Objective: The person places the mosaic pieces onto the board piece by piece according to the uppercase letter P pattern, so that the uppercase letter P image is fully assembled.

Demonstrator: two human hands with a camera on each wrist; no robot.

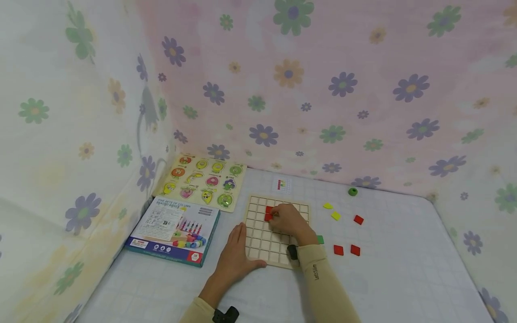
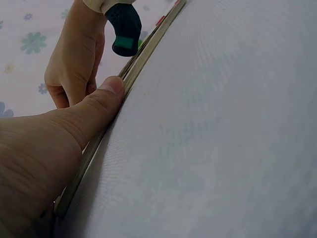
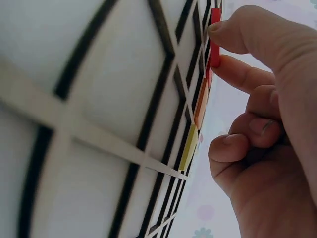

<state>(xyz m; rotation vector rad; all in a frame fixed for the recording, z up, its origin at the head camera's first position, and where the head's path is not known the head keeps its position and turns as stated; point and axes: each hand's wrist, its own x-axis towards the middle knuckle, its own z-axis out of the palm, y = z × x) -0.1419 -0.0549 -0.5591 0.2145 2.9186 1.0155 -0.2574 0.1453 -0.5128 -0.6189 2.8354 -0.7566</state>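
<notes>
A wooden grid board (image 1: 258, 244) lies flat on the table. My right hand (image 1: 290, 220) is over its upper middle. In the right wrist view, that hand's thumb and index finger pinch a red square tile (image 3: 215, 37) by its edges, close over the grid. Beside it, an orange tile (image 3: 201, 105) and a yellow tile (image 3: 188, 148) sit in the board; the right hand hides them in the head view. Red shows on the board (image 1: 268, 213) just left of the fingers. My left hand (image 1: 234, 258) rests against the board's left edge with fingers extended, its thumb (image 2: 112, 85) touching the near edge.
Right of the board lie loose red tiles (image 1: 338, 250), yellow tiles (image 1: 335, 216), a green tile (image 1: 320, 239) and a green bead (image 1: 352, 192). Behind it is a small pattern card (image 1: 281, 184). A boxed bead set (image 1: 173, 231) and a fruit puzzle board (image 1: 202, 181) stand left.
</notes>
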